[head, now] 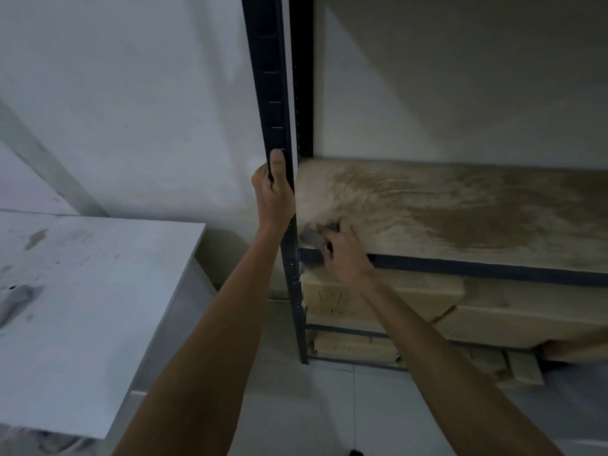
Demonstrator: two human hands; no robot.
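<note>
A person's left hand [274, 189] grips the rack's dark metal upright [268, 77], fingers curled round it and thumb lying up its face. The right hand [345, 255] pinches a small grey pad [311, 236] at the near left corner of the dust-streaked shelf [460, 209] (cardboard boxes [378, 297] sit beneath). A white worktop [98, 291] stands left.

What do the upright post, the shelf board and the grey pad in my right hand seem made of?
Upright post: likely painted steel, dark matte, punched slots along it.
Shelf board: probably pressed wood, tan, unfinished, dusty with swirled streaks.
Grey pad: blurred; cloth or sponge, cannot tell.
</note>
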